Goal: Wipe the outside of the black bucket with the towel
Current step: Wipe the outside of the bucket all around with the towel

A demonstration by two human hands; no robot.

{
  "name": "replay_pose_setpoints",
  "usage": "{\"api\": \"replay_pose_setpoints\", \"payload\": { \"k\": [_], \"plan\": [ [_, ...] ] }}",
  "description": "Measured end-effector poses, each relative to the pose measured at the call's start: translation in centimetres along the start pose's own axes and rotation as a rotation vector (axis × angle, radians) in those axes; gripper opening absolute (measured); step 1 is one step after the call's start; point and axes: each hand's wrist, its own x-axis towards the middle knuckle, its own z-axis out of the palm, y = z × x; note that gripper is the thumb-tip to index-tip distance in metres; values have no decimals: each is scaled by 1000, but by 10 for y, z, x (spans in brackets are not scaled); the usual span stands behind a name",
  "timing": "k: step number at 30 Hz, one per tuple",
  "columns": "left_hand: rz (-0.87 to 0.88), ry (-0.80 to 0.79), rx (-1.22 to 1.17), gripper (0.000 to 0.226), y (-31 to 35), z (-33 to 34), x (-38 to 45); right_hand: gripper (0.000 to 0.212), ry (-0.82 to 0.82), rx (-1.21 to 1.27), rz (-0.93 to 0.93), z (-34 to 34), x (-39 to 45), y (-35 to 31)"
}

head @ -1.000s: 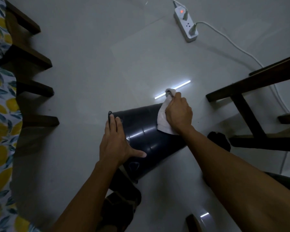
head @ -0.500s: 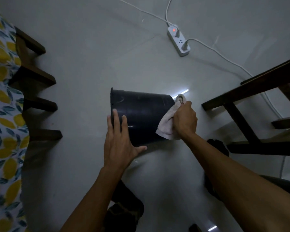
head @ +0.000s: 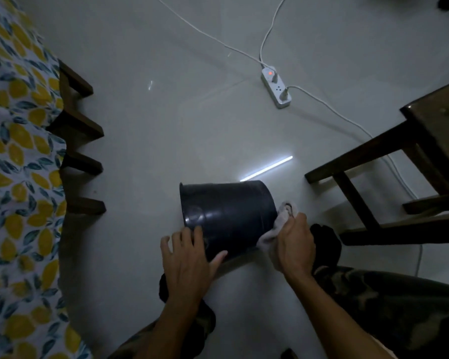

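The black bucket (head: pixel 231 213) lies on its side on the pale floor, rim to the left and base to the right. My left hand (head: pixel 188 260) rests flat on its near side close to the rim, fingers spread. My right hand (head: pixel 294 244) is closed on the white towel (head: pixel 276 224) and presses it against the bucket's base end at the lower right. Part of the towel is hidden under that hand.
A dark wooden chair (head: pixel 389 177) stands at the right, close to my right hand. A white power strip (head: pixel 276 90) with cables lies farther back. Wooden legs (head: pixel 81 130) and a lemon-print cloth (head: pixel 16 177) line the left. My knees in camouflage trousers (head: pixel 373 301) are at the bottom.
The bucket has rolled and turned under my hands. My right hand with the towel has slid from the upper side down around the base end. My left hand stays on the near side.
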Motion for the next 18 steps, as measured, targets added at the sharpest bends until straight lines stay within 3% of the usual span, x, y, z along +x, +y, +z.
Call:
{"api": "replay_pose_setpoints", "payload": {
  "k": [3, 6, 10, 15, 18],
  "plan": [
    [42, 81, -28, 92, 3, -9, 20, 38, 20, 51, -48, -11, -23, 6],
    [49, 62, -16, 108, 9, -10, 37, 42, 30, -36, -165, -13, -37, 7],
    [-7, -134, 70, 136, 13, -3, 39, 69, 87, 15, -229, -11, -42, 1],
    [-120, -391, -44, 144, 8, 20, 26, 51, -45, -226, -494, 24, -57, 28],
    [-86, -474, -149, 148, 4, 35, 18, 52, -75, -389, -640, 41, -66, 54]
  ]
}}
